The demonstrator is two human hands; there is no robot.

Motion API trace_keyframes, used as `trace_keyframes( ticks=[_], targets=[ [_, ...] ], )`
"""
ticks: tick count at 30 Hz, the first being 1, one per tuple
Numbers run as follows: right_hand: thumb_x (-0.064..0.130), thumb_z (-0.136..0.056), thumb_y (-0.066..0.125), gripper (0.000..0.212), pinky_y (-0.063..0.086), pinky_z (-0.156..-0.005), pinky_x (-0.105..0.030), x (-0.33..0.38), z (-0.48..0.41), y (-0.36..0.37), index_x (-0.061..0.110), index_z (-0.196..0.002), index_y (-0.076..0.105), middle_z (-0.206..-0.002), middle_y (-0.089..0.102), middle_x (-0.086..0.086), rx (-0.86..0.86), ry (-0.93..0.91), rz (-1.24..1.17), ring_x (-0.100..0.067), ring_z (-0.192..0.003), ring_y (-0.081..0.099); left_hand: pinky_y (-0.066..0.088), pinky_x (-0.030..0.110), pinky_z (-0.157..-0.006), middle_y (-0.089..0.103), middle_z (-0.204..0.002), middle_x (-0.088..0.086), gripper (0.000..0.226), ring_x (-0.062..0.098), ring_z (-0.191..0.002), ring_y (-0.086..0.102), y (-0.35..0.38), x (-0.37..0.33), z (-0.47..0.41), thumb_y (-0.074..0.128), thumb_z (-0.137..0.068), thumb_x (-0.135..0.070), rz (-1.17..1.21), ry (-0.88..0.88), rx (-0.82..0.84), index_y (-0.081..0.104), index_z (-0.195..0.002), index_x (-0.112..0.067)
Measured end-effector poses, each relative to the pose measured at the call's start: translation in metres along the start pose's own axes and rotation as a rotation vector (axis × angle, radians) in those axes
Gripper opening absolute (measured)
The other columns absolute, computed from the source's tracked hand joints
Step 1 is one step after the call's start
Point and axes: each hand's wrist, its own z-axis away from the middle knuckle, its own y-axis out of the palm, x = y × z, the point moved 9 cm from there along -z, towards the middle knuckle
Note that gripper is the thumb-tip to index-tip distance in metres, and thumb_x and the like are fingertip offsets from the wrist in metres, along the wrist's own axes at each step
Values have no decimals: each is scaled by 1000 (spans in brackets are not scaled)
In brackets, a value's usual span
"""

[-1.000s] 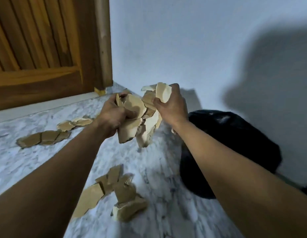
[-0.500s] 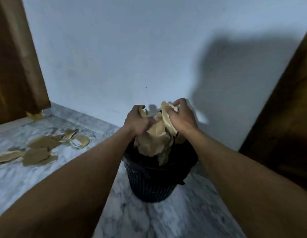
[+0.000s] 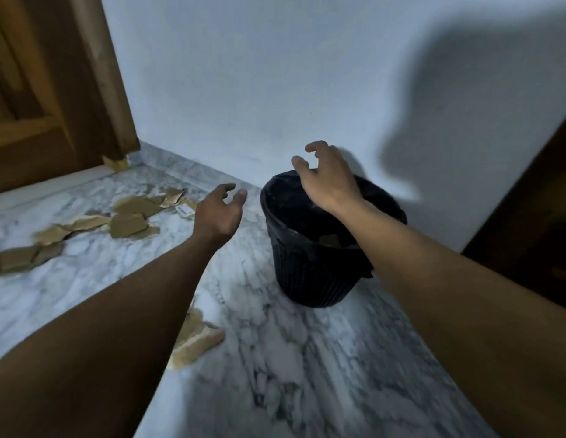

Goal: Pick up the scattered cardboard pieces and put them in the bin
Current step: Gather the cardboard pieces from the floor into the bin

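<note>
A black bin [image 3: 310, 279] lined with a dark bag stands on the marble floor by the white wall. Brown cardboard pieces [image 3: 330, 241] lie inside it. My right hand [image 3: 326, 178] hovers over the bin's rim, fingers loosely spread, holding nothing. My left hand [image 3: 218, 210] is left of the bin, also relaxed and holding nothing. Several torn cardboard pieces [image 3: 130, 221] lie scattered on the floor to the left, and another pile [image 3: 196, 341] sits partly hidden under my left forearm.
A wooden door [image 3: 54, 90] fills the upper left, with a small cardboard scrap [image 3: 117, 163] at its frame's foot. Dark wooden furniture [image 3: 534, 216] stands at the right. The white wall [image 3: 275, 90] runs behind the bin. Marble floor [image 3: 307, 374] stretches in front.
Both hands held a bundle of cardboard over the bin half a second ago. They have let it go into the bin and moved apart, the left hand swinging left.
</note>
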Motion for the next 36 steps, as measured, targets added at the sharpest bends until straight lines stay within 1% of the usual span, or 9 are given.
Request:
trace_keyframes(
  ticks=[7, 13, 16, 18, 21, 25, 30, 33, 36],
  targets=[
    [42, -100, 50, 55, 39, -106, -39, 84, 80, 149, 15, -147, 41, -146, 43, -7, 172, -397, 109, -25, -135, 40, 28, 50, -117, 36, -159, 17, 58, 32, -149, 26, -97, 177, 64, 51, -102, -42, -434, -168, 17, 38, -155, -21],
    [53, -101, 39, 70, 10, -121, -51, 35, 176, 322, 26, -160, 13, -167, 9, -11, 660, -161, 106, -28, -153, 6, 1, 58, -121, -3, -169, 14, 62, 35, -155, -6, -108, 294, 114, 26, -105, -52, -761, -334, 295, 2, -160, -38],
    [64, -100, 22, 71, -12, -117, -61, 6, 221, 389, 39, -155, -16, -167, -15, -5, 816, -64, 194, -30, -152, -16, -6, 57, -122, -12, -168, 15, 59, 36, -153, -15, -110, 328, 124, 13, -104, -57, -882, -308, 283, -8, -158, -44],
    [75, -94, 9, 73, -21, -111, -65, 2, 227, 412, 44, -147, -31, -163, -25, 2, 708, -73, 255, -28, -150, -23, -13, 56, -121, -16, -168, 14, 61, 36, -152, -21, -116, 342, 115, 8, -101, -59, -961, -274, 215, -13, -156, -44],
    [84, -87, 3, 77, -25, -106, -68, 10, 203, 430, 48, -150, -23, -164, -22, 1, 536, -84, 323, -29, -150, -23, -15, 55, -120, -14, -168, 16, 65, 35, -152, -21, -129, 358, 81, 6, -98, -65, -968, -288, 135, -11, -157, -43],
    [89, -81, 3, 81, -20, -105, -73, 9, 147, 458, 54, -152, -11, -166, -18, -3, 525, -42, 328, -32, -149, -25, -14, 58, -120, -16, -168, 14, 67, 34, -152, -23, -147, 380, 22, 8, -98, -64, -916, -380, 96, -9, -158, -41],
    [93, -75, 0, 89, -20, -102, -76, -5, 67, 497, 50, -151, -18, -166, -16, -9, 493, 16, 335, -38, -148, -25, -16, 60, -117, -20, -167, 13, 78, 37, -150, -26, -145, 398, -45, -2, -88, -71, -935, -422, 105, -15, -157, -39],
    [99, -64, -6, 101, -21, -102, -75, -15, 25, 515, 49, -150, -21, -167, -13, -8, 503, 25, 327, -36, -149, -25, -11, 63, -119, -20, -167, 13, 81, 37, -151, -24, -139, 404, -78, 2, -90, -71, -967, -418, 118, -19, -157, -33],
    [96, -68, -6, 94, -19, -104, -74, -15, 9, 527, 51, -148, -26, -168, -8, -6, 561, -16, 394, -34, -150, -22, -6, 62, -120, -12, -169, 12, 81, 35, -153, -16, -139, 402, -89, 7, -94, -71, -962, -406, 106, -12, -160, -27]
  ],
)
